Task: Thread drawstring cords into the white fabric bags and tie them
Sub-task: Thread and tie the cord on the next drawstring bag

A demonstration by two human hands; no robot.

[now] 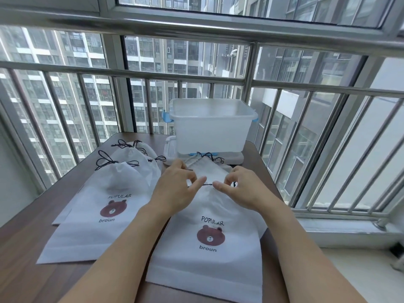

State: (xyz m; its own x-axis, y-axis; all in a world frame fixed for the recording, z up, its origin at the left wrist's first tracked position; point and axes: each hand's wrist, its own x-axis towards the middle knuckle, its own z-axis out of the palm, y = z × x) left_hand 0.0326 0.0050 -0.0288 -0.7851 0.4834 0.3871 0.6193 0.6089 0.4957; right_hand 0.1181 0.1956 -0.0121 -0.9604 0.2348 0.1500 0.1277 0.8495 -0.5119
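Note:
A white fabric bag with a brown bear print lies flat on the brown table in front of me. Its gathered top sits between my hands. My left hand pinches a thin black drawstring cord at the bag's neck, and my right hand pinches the same cord from the other side. The cord runs taut between my fingertips. To the left lies a pile of several white bags with black cords tied in bows at their tops. Another bag lies just behind my hands.
A translucent plastic bin with blue latches stands on its lid at the back of the table. A metal window railing runs behind and to the right. A white sill lies to the right.

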